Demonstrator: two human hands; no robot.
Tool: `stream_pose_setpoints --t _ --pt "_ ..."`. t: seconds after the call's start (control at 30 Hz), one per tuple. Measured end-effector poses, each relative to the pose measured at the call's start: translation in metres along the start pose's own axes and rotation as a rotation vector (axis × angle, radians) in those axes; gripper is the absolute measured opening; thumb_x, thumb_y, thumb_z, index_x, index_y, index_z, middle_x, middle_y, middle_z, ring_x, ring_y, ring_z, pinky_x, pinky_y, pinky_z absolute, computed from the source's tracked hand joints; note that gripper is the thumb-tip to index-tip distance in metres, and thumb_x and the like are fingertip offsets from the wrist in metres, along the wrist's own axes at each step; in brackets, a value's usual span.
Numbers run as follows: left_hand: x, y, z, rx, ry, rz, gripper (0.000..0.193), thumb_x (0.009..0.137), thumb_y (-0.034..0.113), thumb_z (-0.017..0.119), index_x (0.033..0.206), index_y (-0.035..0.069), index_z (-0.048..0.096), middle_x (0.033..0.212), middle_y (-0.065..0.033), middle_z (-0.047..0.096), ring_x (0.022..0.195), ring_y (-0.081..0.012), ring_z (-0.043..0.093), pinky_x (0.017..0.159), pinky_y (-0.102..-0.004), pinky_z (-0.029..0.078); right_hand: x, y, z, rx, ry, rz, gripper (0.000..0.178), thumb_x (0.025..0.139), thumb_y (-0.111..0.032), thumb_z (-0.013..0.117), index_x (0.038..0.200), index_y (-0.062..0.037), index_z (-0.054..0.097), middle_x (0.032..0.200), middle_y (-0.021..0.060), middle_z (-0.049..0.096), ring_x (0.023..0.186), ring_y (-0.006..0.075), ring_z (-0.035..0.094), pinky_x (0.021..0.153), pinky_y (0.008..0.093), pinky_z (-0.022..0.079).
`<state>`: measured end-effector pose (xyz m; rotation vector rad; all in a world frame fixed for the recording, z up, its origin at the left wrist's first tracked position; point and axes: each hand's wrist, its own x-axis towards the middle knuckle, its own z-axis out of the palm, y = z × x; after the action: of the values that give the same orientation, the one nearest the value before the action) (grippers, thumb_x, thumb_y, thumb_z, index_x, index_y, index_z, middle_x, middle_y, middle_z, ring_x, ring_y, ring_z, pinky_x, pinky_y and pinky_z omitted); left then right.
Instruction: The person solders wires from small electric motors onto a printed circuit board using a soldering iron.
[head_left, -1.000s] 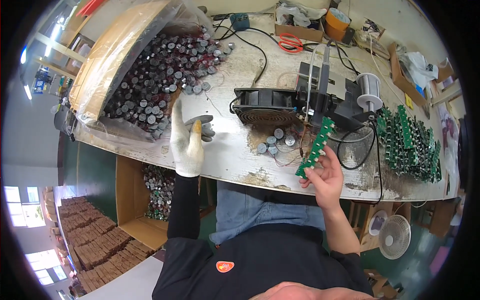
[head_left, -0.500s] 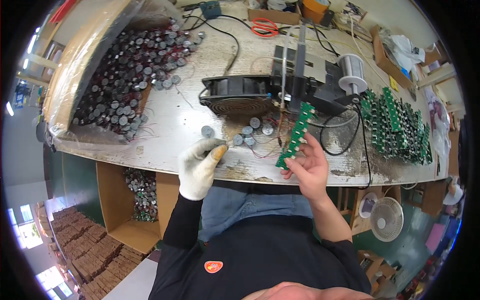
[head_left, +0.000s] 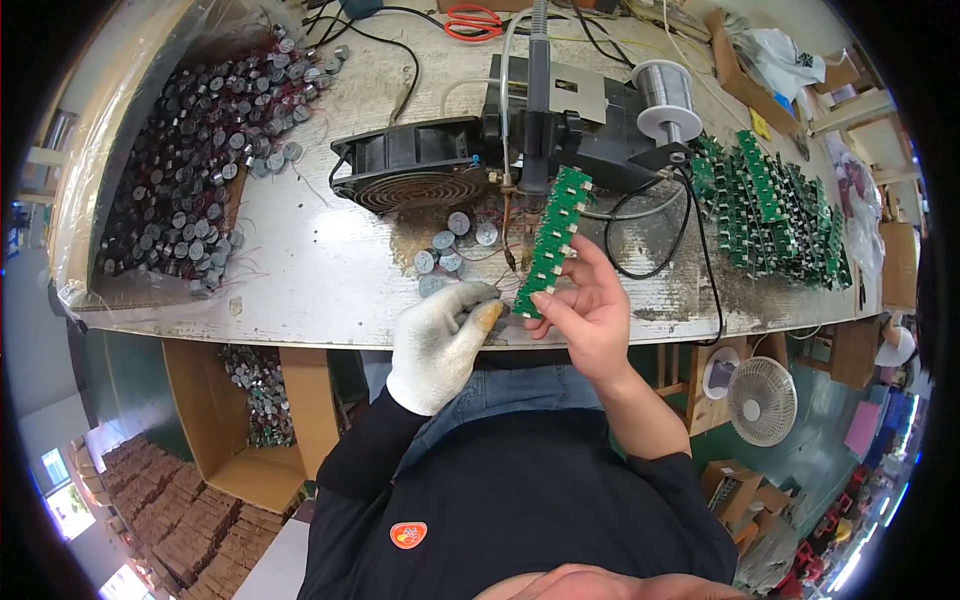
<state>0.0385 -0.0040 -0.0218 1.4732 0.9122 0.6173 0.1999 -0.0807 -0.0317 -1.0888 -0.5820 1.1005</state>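
My right hand (head_left: 592, 318), bare, pinches the lower part of a long green circuit board (head_left: 556, 235) and holds it tilted above the front edge of the table. Close to the board's lower end is my left hand (head_left: 438, 345) in a white glove with a stained thumb. Its fingers are closed, and what they hold is too small and hidden to make out. Several small round metal parts with thin wires (head_left: 445, 262) lie just beyond the glove. A soldering tip (head_left: 510, 255) points down from a machine, left of the board.
A black fan (head_left: 410, 165) and a solder-wire spool (head_left: 665, 95) flank the black machine (head_left: 600, 135). Many round metal parts (head_left: 190, 170) fill the plastic-lined box at left. Green boards (head_left: 770, 215) are piled at right. Black cable (head_left: 715, 270) hangs over the table edge.
My left hand has moved right, up to the lower end of the circuit board. My right hand still holds the board. The whole view has shifted a little.
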Motion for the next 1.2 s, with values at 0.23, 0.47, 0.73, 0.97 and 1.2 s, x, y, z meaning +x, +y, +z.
stream_pose_setpoints --t 0.23,0.47,0.73,0.97,1.2 --pt "0.004 0.005 0.005 0.077 -0.065 0.009 0.014 0.088 0.007 0.06 0.097 -0.003 0.062 0.078 -0.0097 0.062 0.066 -0.0131 0.059 0.059 -0.025 0.047 0.0 -0.004 -0.001 0.021 0.005 0.002 0.064 0.083 0.012 0.057 0.139 -0.001 0.028 0.112 0.0161 0.055 0.071 0.0183 0.066 0.054 0.0254 0.054" --pt "0.003 0.018 0.005 -0.216 -0.086 -0.291 0.018 0.093 0.013 0.056 0.098 -0.005 0.059 0.079 -0.0052 0.061 0.066 -0.0089 0.057 0.061 -0.0242 0.047 0.003 -0.005 0.001 0.039 0.007 -0.022 0.064 0.082 0.012 0.057 0.139 -0.0005 0.028 0.114 0.0181 0.055 0.07 0.0192 0.066 0.053 0.026 0.054" --pt "0.009 0.005 0.004 -0.496 -0.079 -0.362 0.018 0.09 0.012 0.058 0.095 -0.005 0.058 0.084 -0.0098 0.065 0.076 -0.0122 0.063 0.07 -0.0251 0.051 0.006 -0.006 0.001 0.047 0.012 -0.037 0.063 0.083 0.012 0.057 0.138 -0.0001 0.029 0.111 0.0162 0.056 0.07 0.0184 0.066 0.054 0.0254 0.055" --pt "0.015 0.007 0.008 -0.514 -0.027 -0.343 0.017 0.089 0.011 0.058 0.093 -0.007 0.058 0.082 -0.0111 0.065 0.074 -0.0158 0.065 0.067 -0.0277 0.054 0.008 -0.005 0.001 0.06 0.033 -0.067 0.064 0.083 0.012 0.057 0.138 -0.001 0.029 0.111 0.0167 0.056 0.07 0.0191 0.066 0.054 0.0264 0.056" --pt "0.02 0.006 0.006 -0.548 -0.035 -0.368 0.016 0.089 0.01 0.058 0.092 -0.006 0.059 0.083 -0.0092 0.064 0.075 -0.0135 0.063 0.067 -0.0256 0.052 0.012 -0.005 -0.001 0.063 0.033 -0.061 0.065 0.083 0.012 0.057 0.139 -0.002 0.028 0.112 0.0177 0.056 0.071 0.0197 0.066 0.054 0.0269 0.056"
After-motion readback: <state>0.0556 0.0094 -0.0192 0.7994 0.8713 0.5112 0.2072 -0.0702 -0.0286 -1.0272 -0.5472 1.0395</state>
